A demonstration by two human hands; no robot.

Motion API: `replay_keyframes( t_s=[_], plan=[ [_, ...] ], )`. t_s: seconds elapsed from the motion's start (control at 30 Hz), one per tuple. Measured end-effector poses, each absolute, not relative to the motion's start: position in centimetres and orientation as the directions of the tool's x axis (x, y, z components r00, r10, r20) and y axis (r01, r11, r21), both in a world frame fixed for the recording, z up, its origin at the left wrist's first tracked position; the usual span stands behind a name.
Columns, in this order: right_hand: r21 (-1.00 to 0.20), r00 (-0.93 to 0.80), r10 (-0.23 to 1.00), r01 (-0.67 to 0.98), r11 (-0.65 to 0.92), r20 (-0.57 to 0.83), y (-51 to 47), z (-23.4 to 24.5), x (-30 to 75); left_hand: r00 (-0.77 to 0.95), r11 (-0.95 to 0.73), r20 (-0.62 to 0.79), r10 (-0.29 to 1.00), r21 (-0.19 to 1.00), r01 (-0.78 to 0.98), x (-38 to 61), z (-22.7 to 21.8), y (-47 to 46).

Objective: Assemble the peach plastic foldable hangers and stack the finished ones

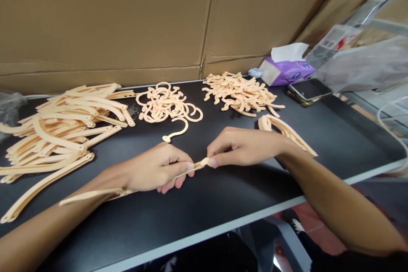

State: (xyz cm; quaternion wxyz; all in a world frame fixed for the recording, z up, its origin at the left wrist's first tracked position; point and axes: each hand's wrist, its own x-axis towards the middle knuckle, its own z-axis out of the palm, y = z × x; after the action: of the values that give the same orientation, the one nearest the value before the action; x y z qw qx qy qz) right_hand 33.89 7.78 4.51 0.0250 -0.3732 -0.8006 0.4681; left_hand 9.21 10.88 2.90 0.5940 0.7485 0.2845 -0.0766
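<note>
My left hand [156, 168] is closed around a long peach plastic hanger arm [92, 195] that runs back under my wrist. My right hand [242, 146] pinches a small peach piece [204, 162] at the arm's tip, where both hands meet above the black table [191, 204]. A single peach hook [177, 129] lies just behind my hands.
A big pile of hanger arms [60, 131] lies at left, a heap of hooks [167, 104] at centre back, a heap of small clips [239, 91] at right back. A few arms [287, 131] lie by my right wrist. Tissue pack [287, 70], phone [309, 89], cardboard wall [127, 21] behind.
</note>
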Motion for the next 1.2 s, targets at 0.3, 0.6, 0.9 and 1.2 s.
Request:
replay_keyframes(
  t_s=[0.3,0.6,0.9,1.2],
  plan=[
    [-0.722,-0.713,0.617,0.614,0.319,-0.333,7.4,4.9,33.6,0.823,-0.148,-0.453,0.343,0.839,0.523,9.4,3.3,10.7],
    [-0.696,-0.721,0.608,0.623,0.357,-0.333,7.4,4.8,33.6,0.823,-0.176,-0.449,0.349,0.831,0.528,9.4,3.5,10.5],
    [-0.567,-0.651,0.671,0.72,0.4,-0.354,7.0,4.7,33.1,0.816,-0.216,-0.455,0.357,0.81,0.545,9.7,3.6,10.3],
    [-0.483,-0.608,0.724,0.765,0.426,-0.326,6.4,4.5,32.7,0.811,-0.213,-0.458,0.365,0.806,0.552,9.7,3.7,10.4]
  ],
)
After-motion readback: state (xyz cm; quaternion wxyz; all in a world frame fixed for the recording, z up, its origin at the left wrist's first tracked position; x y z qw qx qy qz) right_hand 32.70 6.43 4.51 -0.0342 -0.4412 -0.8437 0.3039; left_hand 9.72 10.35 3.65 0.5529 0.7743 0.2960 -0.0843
